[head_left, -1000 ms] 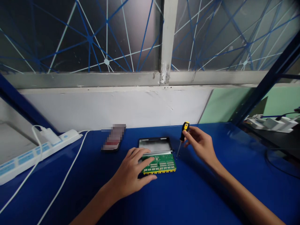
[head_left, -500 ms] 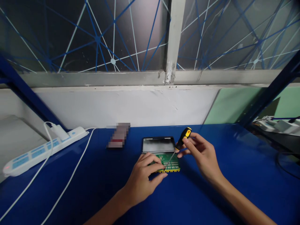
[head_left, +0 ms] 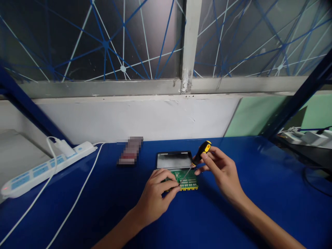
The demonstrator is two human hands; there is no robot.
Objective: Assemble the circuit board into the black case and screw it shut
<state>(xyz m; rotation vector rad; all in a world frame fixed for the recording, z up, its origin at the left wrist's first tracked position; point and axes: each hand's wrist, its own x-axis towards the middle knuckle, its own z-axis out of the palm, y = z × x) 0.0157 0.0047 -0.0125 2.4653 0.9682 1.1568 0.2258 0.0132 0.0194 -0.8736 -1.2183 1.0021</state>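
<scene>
My right hand (head_left: 225, 170) grips a black and yellow screwdriver (head_left: 201, 154) by its handle, the shaft slanting down to the left. Its tip reaches the near part of a green circuit board (head_left: 191, 180) with a yellow near edge. Over the board's left side lies my left hand (head_left: 157, 194), thumb and fingertips pinched together at the screwdriver's tip. Whatever sits between those fingers is too small to make out. Right behind the board is a black-framed tray-like cover (head_left: 174, 160) with a pale grey inside.
A white power strip (head_left: 49, 169) with a plugged-in adapter and white cables (head_left: 80, 193) lies on the blue table (head_left: 197, 224) at left. A pixelated flat object (head_left: 131, 151) lies behind my left hand. Blue posts (head_left: 293, 100) flank the table; a dark cable (head_left: 308, 178) is at right.
My left thumb has closed up against the fingertips at the screwdriver tip. The tip has shifted slightly left; my right hand keeps its grip. The whole view has shifted a little.
</scene>
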